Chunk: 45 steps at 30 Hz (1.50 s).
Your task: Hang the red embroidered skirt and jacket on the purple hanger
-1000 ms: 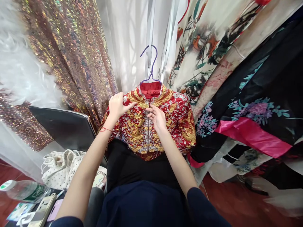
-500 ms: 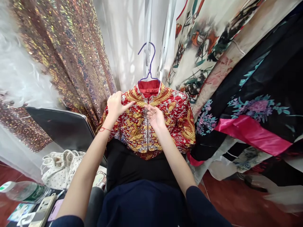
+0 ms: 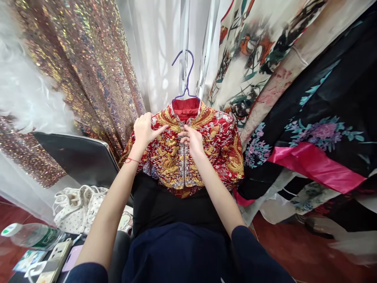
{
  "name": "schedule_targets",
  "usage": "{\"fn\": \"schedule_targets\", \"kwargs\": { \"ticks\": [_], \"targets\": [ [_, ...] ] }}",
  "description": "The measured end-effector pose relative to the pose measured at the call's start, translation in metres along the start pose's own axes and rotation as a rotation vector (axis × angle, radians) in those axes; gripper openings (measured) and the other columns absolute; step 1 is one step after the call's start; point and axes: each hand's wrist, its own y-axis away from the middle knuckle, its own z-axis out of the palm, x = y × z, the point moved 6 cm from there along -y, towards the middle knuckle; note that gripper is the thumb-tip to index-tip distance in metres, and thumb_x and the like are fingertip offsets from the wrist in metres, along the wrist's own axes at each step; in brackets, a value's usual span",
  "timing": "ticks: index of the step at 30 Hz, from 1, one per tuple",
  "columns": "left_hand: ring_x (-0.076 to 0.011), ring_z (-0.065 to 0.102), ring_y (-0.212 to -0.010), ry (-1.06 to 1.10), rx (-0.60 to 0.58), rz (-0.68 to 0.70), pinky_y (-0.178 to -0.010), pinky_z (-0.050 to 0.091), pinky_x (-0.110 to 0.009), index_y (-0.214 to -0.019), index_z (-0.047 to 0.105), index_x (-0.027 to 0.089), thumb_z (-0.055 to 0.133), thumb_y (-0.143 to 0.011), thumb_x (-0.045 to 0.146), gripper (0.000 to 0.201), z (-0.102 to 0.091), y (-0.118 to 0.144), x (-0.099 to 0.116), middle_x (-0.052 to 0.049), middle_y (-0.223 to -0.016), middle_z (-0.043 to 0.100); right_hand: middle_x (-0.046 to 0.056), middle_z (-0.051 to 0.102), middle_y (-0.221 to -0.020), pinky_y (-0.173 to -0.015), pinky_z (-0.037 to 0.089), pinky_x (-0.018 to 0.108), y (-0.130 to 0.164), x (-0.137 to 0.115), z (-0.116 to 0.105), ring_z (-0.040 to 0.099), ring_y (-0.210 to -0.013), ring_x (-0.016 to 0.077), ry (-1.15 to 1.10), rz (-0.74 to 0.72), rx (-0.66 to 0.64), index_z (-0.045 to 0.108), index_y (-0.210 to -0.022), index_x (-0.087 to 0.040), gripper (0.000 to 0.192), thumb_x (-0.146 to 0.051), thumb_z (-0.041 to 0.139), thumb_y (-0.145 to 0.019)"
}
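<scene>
Hands working at jacket (image 3: 206,149) collar: left hand (image 3: 145,130) pinching its front edge; right hand (image 3: 193,140), having risen from below, now pinching the opposite edge beneath hanger (image 3: 186,76).

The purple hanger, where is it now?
In the head view, the purple hanger rises at top centre from the red embroidered jacket, before the white curtain.

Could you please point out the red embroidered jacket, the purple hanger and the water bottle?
red embroidered jacket (image 3: 219,143): head view, on its gold-stitched front panel.
purple hanger (image 3: 188,76): head view, on the neck of its hook.
water bottle (image 3: 32,235): head view, on its green label.
</scene>
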Motion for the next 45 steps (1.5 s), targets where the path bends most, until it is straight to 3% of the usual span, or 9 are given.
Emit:
{"fn": "schedule_targets", "kwargs": {
  "ticks": [7, 15, 25, 28, 31, 33, 35, 38, 45],
  "targets": [
    [-0.0276, 0.062, -0.084, -0.058, 0.01, 0.015, -0.078, 0.044, -0.039, -0.089, 0.052, 0.019, 0.046, -0.08, 0.086, 0.068, -0.001, 0.002, 0.001, -0.011, -0.089, 0.065, -0.001, 0.066, -0.053, -0.035, 0.029, 0.015, -0.007, 0.0, -0.002, 0.053, -0.035, 0.0047, 0.142, -0.09, -0.033, 0.064, -0.067, -0.015, 0.029, -0.028, 0.058, -0.092],
    [-0.0296, 0.063, -0.09, -0.013, 0.016, 0.005, -0.084, 0.046, -0.042, -0.091, 0.053, 0.019, 0.05, -0.076, 0.088, 0.07, 0.001, 0.004, 0.002, -0.011, -0.09, 0.063, -0.005, 0.058, -0.049, -0.037, 0.037, 0.019, 0.007, 0.032, -0.019, 0.048, -0.034, 0.0063, 0.172, -0.125, -0.009, 0.059, -0.067, -0.019, 0.03, -0.034, 0.056, -0.092],
    [-0.0359, 0.06, -0.113, 0.124, 0.066, -0.03, -0.106, 0.042, -0.053, -0.113, 0.058, 0.017, 0.063, -0.077, 0.077, 0.07, 0.0, 0.009, 0.004, -0.016, -0.111, 0.066, -0.003, 0.061, -0.065, -0.051, 0.049, 0.022, 0.028, 0.143, -0.074, 0.055, -0.051, 0.0084, 0.293, 0.173, 0.024, 0.064, -0.079, -0.015, 0.031, -0.036, 0.056, -0.099],
    [-0.035, 0.044, -0.138, 0.18, 0.21, -0.106, -0.119, 0.032, -0.053, -0.135, 0.049, 0.016, 0.065, -0.085, 0.062, 0.07, -0.001, 0.034, 0.022, -0.021, -0.141, 0.052, 0.003, 0.068, -0.097, -0.07, 0.058, 0.03, 0.039, 0.179, -0.089, 0.066, -0.078, 0.0129, 0.347, 0.305, 0.03, 0.065, -0.107, -0.015, 0.028, -0.041, 0.061, -0.098],
    [-0.0327, 0.027, -0.151, 0.286, 0.361, -0.293, -0.122, 0.029, -0.051, -0.145, 0.038, 0.015, 0.066, -0.088, 0.049, 0.073, 0.014, 0.088, 0.043, -0.024, -0.158, 0.028, 0.007, 0.066, -0.118, -0.084, 0.059, 0.039, 0.047, 0.202, -0.099, 0.067, -0.098, 0.0191, 0.38, 0.422, -0.002, 0.063, -0.121, -0.017, 0.034, -0.04, 0.062, -0.097],
    [-0.0316, 0.041, -0.142, 0.401, 0.299, -0.457, -0.115, 0.038, -0.047, -0.14, 0.043, 0.014, 0.072, -0.083, 0.047, 0.072, 0.043, 0.131, 0.054, -0.024, -0.15, 0.036, 0.009, 0.065, -0.123, -0.088, 0.059, 0.042, 0.05, 0.209, -0.104, 0.066, -0.104, 0.021, 0.397, 0.478, -0.029, 0.061, -0.125, -0.017, 0.036, -0.04, 0.062, -0.097],
    [-0.0224, 0.062, -0.108, 0.565, 0.015, -0.638, -0.096, 0.05, -0.037, -0.122, 0.054, 0.015, 0.07, -0.084, 0.044, 0.05, 0.086, 0.173, 0.064, -0.015, -0.122, 0.058, 0.009, 0.064, -0.126, -0.091, 0.058, 0.043, 0.053, 0.214, -0.108, 0.066, -0.107, 0.0218, 0.419, 0.517, -0.05, 0.061, -0.127, -0.018, 0.037, -0.04, 0.062, -0.097],
    [-0.0139, 0.056, -0.064, 0.635, -0.2, -0.731, -0.069, 0.047, -0.027, -0.08, 0.059, 0.019, 0.067, -0.085, 0.044, 0.027, 0.124, 0.219, 0.073, 0.0, -0.07, 0.058, 0.009, 0.063, -0.128, -0.092, 0.057, 0.044, 0.057, 0.22, -0.112, 0.065, -0.109, 0.022, 0.46, 0.571, -0.072, 0.061, -0.127, -0.018, 0.037, -0.039, 0.062, -0.097],
    [-0.0106, 0.043, -0.053, 0.655, -0.38, -0.852, -0.06, 0.036, -0.024, -0.058, 0.048, 0.021, 0.067, -0.082, 0.052, 0.043, 0.15, 0.259, 0.059, 0.006, -0.053, 0.045, 0.01, 0.063, -0.129, -0.093, 0.057, 0.044, 0.067, 0.246, -0.119, 0.065, -0.109, 0.0226, 0.521, 0.691, -0.066, 0.06, -0.129, -0.018, 0.038, -0.039, 0.063, -0.097]
  ]
}}
